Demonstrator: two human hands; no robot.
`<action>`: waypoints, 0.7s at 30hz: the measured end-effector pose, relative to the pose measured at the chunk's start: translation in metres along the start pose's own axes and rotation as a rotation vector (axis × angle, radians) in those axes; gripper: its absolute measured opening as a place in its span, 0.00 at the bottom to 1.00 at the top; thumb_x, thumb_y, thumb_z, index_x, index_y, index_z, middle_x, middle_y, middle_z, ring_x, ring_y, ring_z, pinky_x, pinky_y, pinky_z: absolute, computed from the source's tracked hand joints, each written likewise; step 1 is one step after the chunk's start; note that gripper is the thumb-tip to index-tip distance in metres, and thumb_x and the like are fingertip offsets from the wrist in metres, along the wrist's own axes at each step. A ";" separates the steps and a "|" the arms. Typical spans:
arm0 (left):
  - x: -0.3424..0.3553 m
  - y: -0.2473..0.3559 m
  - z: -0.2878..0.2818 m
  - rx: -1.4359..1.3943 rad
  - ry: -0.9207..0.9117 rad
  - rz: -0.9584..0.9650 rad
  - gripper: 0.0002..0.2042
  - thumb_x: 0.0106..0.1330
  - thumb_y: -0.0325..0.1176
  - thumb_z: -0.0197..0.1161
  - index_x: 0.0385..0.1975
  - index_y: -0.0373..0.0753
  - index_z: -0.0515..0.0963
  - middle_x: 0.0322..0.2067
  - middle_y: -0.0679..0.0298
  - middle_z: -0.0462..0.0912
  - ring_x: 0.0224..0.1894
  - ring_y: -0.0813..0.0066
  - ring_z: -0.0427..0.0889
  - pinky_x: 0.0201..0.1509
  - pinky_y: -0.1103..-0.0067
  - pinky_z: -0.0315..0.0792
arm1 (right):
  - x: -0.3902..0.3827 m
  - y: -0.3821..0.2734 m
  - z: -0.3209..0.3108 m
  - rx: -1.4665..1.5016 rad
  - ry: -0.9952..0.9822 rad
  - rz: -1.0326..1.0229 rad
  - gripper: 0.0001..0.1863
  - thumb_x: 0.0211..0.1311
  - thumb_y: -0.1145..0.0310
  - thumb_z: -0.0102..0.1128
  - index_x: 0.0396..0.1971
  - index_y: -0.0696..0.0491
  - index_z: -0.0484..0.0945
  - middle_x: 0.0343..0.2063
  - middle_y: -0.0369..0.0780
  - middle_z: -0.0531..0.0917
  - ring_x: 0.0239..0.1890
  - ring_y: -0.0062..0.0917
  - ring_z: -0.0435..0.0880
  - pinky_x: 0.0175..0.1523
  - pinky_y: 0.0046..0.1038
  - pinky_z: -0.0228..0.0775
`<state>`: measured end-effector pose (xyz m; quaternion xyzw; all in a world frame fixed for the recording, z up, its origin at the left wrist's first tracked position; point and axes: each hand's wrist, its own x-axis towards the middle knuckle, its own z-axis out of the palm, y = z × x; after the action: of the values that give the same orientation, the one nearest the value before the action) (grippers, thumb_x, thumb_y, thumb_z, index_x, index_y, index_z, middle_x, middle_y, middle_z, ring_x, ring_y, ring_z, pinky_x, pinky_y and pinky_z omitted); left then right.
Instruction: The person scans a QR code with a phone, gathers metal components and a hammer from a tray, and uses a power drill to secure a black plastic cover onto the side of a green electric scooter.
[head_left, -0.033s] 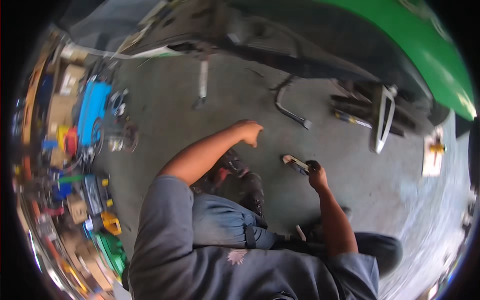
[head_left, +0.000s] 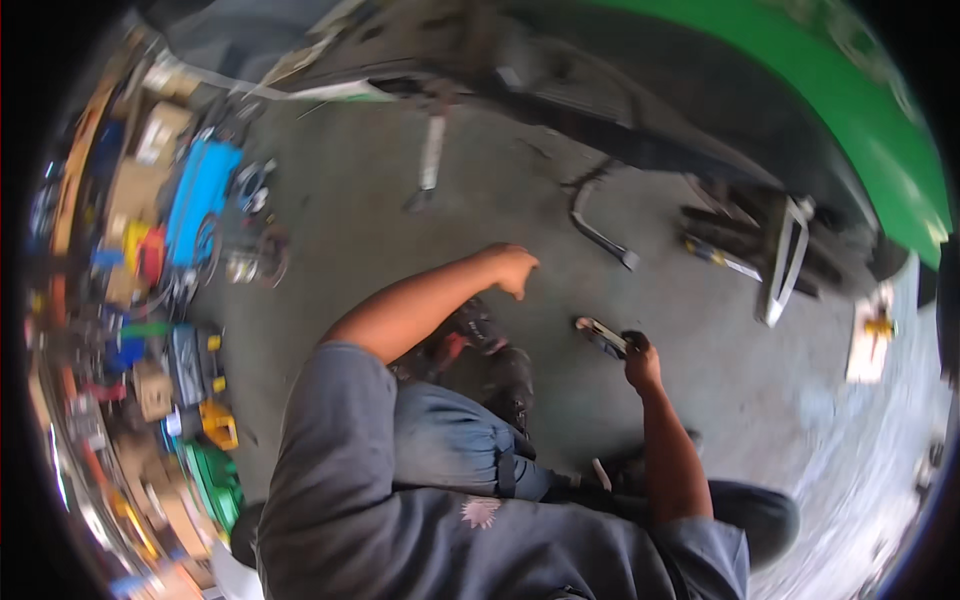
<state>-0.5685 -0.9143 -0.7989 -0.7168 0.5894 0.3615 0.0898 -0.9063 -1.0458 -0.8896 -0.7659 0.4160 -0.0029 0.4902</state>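
My left hand (head_left: 514,269) hangs over the grey floor with its fingers curled together. Whether anything is inside them is hidden. Below it, by my bent knee, lies a dark, mottled shape (head_left: 480,330) with a red patch beside it, too blurred to name. My right hand (head_left: 644,366) is closed around the dark end of a long, narrow tool (head_left: 603,336). The tool has a pale, metallic-looking body and points up and left, toward the floor in front of me; its exact kind is blurred.
A green vehicle body panel (head_left: 840,130) arches overhead at the far right. Under it are a silver bracket-like arm (head_left: 787,262) and a curved dark bar (head_left: 590,225). A pale upright support (head_left: 432,152) stands farther left. Boxes, a blue case (head_left: 203,200) and tools crowd the left side.
The whole view has shifted a little, so the surroundings sit slightly farther right and lower. Both hands keep nearly the same pose, and the tool stays in my right hand.
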 end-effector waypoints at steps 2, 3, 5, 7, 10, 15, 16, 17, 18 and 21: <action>-0.030 0.004 0.023 -0.030 -0.099 -0.061 0.35 0.43 0.38 0.75 0.55 0.39 0.72 0.47 0.52 0.80 0.51 0.54 0.79 0.53 0.64 0.74 | 0.001 0.002 0.008 -0.013 -0.071 0.014 0.17 0.62 0.64 0.57 0.48 0.55 0.76 0.41 0.49 0.82 0.45 0.38 0.81 0.49 0.33 0.71; -0.040 0.014 0.034 0.015 -0.229 -0.161 0.30 0.45 0.37 0.73 0.52 0.39 0.74 0.45 0.52 0.81 0.50 0.55 0.80 0.51 0.64 0.75 | -0.001 0.007 0.006 -0.025 -0.093 0.051 0.19 0.60 0.63 0.60 0.49 0.56 0.75 0.41 0.50 0.82 0.46 0.39 0.81 0.50 0.34 0.70; -0.063 0.015 0.092 -0.019 -0.146 -0.415 0.26 0.45 0.37 0.72 0.47 0.40 0.76 0.43 0.54 0.82 0.48 0.57 0.82 0.44 0.57 0.76 | 0.002 0.013 0.003 -0.134 -0.128 0.024 0.23 0.56 0.62 0.64 0.51 0.54 0.74 0.47 0.51 0.78 0.49 0.44 0.78 0.52 0.38 0.70; -0.097 0.015 0.173 -0.179 0.176 -0.709 0.25 0.43 0.39 0.73 0.44 0.41 0.78 0.43 0.56 0.82 0.46 0.58 0.82 0.35 0.49 0.75 | 0.002 0.017 0.002 -0.282 -0.187 -0.075 0.28 0.52 0.61 0.67 0.54 0.51 0.72 0.52 0.50 0.73 0.51 0.48 0.75 0.54 0.42 0.69; -0.148 0.041 0.234 -0.197 0.522 -0.935 0.26 0.46 0.41 0.72 0.46 0.41 0.75 0.38 0.59 0.82 0.47 0.59 0.79 0.37 0.52 0.70 | -0.001 0.006 0.001 -0.461 -0.245 -0.140 0.37 0.46 0.62 0.73 0.58 0.46 0.65 0.53 0.49 0.68 0.52 0.48 0.73 0.53 0.44 0.69; -0.157 0.055 0.237 -0.085 0.740 -0.842 0.26 0.47 0.43 0.71 0.47 0.42 0.72 0.35 0.60 0.79 0.51 0.59 0.75 0.54 0.57 0.57 | 0.000 -0.015 0.000 -0.561 -0.235 -0.316 0.29 0.48 0.63 0.70 0.50 0.53 0.69 0.42 0.52 0.75 0.47 0.49 0.74 0.50 0.46 0.70; -0.156 0.051 0.240 -0.102 0.739 -0.842 0.27 0.47 0.43 0.72 0.46 0.42 0.71 0.35 0.60 0.79 0.52 0.60 0.74 0.57 0.57 0.54 | -0.003 -0.024 0.003 -0.564 -0.277 -0.300 0.26 0.48 0.62 0.69 0.46 0.54 0.71 0.44 0.51 0.76 0.47 0.49 0.75 0.49 0.46 0.70; -0.152 0.046 0.236 -0.117 0.664 -0.808 0.27 0.45 0.45 0.73 0.44 0.42 0.72 0.36 0.60 0.80 0.48 0.62 0.77 0.57 0.59 0.56 | -0.003 -0.033 0.003 -0.528 -0.252 -0.339 0.25 0.47 0.61 0.70 0.45 0.54 0.73 0.42 0.49 0.77 0.46 0.47 0.76 0.49 0.45 0.70; -0.148 0.041 0.234 -0.141 0.657 -0.801 0.27 0.45 0.46 0.73 0.43 0.42 0.72 0.35 0.61 0.80 0.46 0.63 0.78 0.57 0.59 0.56 | -0.001 -0.046 0.003 -0.496 -0.218 -0.382 0.25 0.46 0.61 0.71 0.44 0.53 0.74 0.40 0.47 0.78 0.45 0.46 0.77 0.48 0.45 0.70; -0.147 0.029 0.233 -0.179 0.673 -0.771 0.26 0.45 0.47 0.72 0.42 0.42 0.73 0.34 0.62 0.82 0.41 0.65 0.81 0.58 0.59 0.56 | 0.003 -0.116 0.004 -0.316 -0.349 -0.515 0.23 0.48 0.63 0.71 0.44 0.55 0.75 0.28 0.47 0.80 0.36 0.46 0.79 0.43 0.44 0.69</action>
<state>-0.6978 -0.6786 -0.8666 -0.9633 0.2456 0.1009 -0.0396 -0.8294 -1.0244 -0.8056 -0.9012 0.1144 0.0689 0.4123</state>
